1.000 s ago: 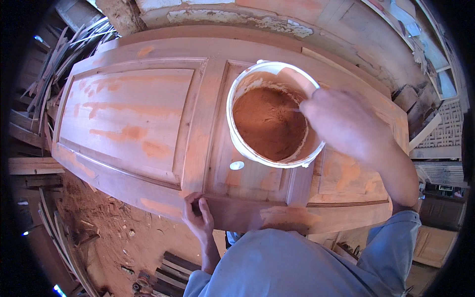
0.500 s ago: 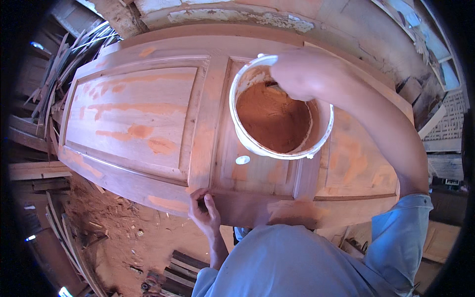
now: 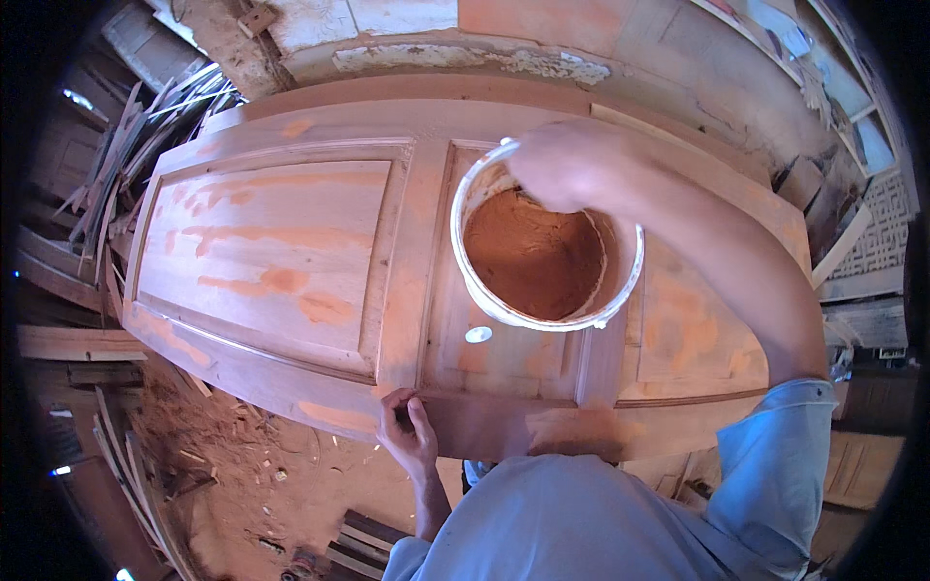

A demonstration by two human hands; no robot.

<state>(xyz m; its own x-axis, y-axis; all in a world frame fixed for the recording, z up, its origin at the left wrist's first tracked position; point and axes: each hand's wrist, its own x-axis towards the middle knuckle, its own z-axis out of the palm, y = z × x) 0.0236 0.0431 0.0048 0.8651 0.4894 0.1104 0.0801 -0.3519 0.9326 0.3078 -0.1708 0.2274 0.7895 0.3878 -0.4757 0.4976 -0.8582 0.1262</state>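
Observation:
A wooden panelled door [image 3: 291, 242] lies flat in front of me, smeared with orange patches of filler. On it stands a white bucket [image 3: 484, 300] holding orange-brown paste [image 3: 533, 257]. My right hand [image 3: 552, 165] reaches over the bucket's far rim with its fingers curled down inside; what they hold is hidden. My left hand [image 3: 407, 431] rests on the door's near edge, fingers pinched on a small dark tool [image 3: 398, 416]. A small white disc [image 3: 479, 335] lies on the door just in front of the bucket.
Wood offcuts and slats [image 3: 116, 165] pile up at the left. Sawdust and shavings [image 3: 223, 455] cover the floor below the door's near edge. A worn plastered wall [image 3: 436, 39] runs behind the door, and more boards [image 3: 852, 242] stand at the right.
My right hand has moved from the bucket's right side across to its far rim and dipped in. My left hand has stayed on the door's near edge.

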